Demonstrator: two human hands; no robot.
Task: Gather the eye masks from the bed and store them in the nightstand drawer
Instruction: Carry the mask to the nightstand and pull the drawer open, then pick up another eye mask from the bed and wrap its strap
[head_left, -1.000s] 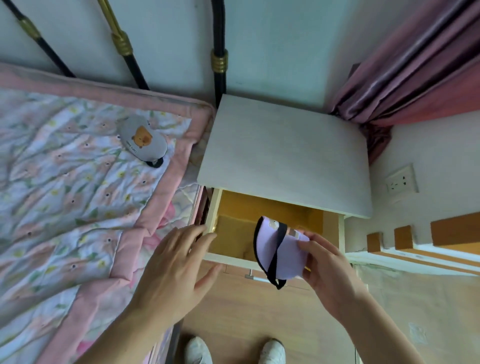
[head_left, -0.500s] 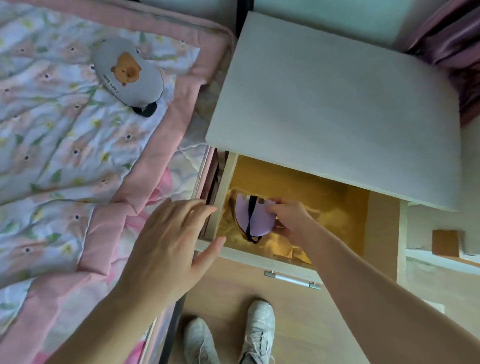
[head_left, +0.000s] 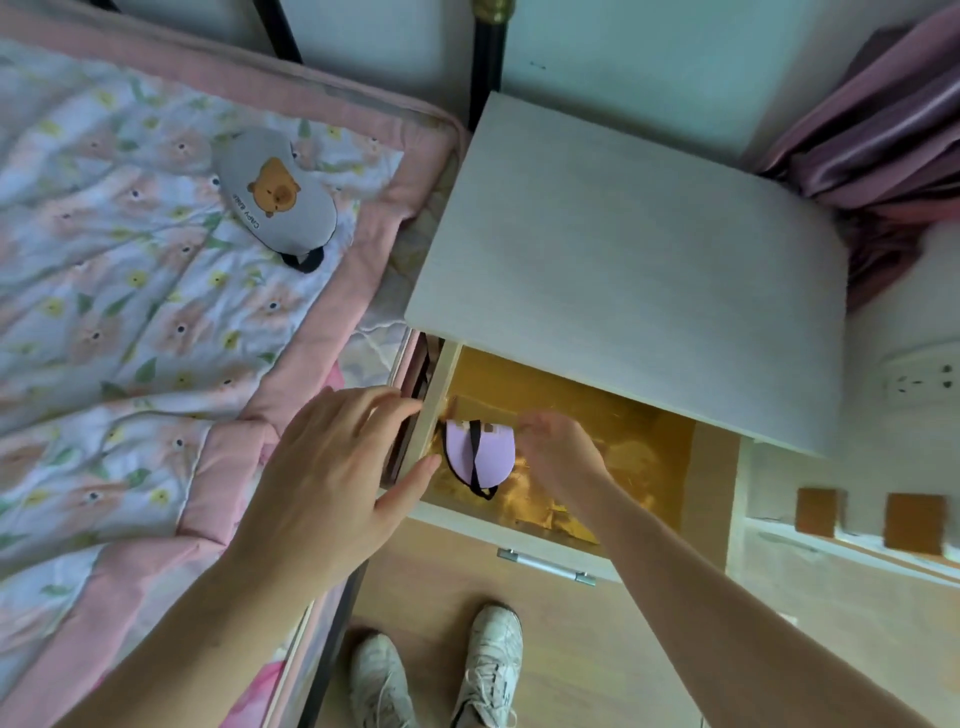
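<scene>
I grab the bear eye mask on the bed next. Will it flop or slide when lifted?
The grey eye mask looks padded and thin, so probably light and bendy. Its black strap will likely dangle. Lying flat on quilted fabric, it shouldn't roll or slip.

Single head-worn wide-angle view, steeply downward and close over the open drawer (head_left: 519, 525) beside the bed (head_left: 156, 338).

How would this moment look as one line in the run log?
purple eye mask: in open drawer | right hand: beside it | left hand: open | grey eye mask: on bed
</scene>
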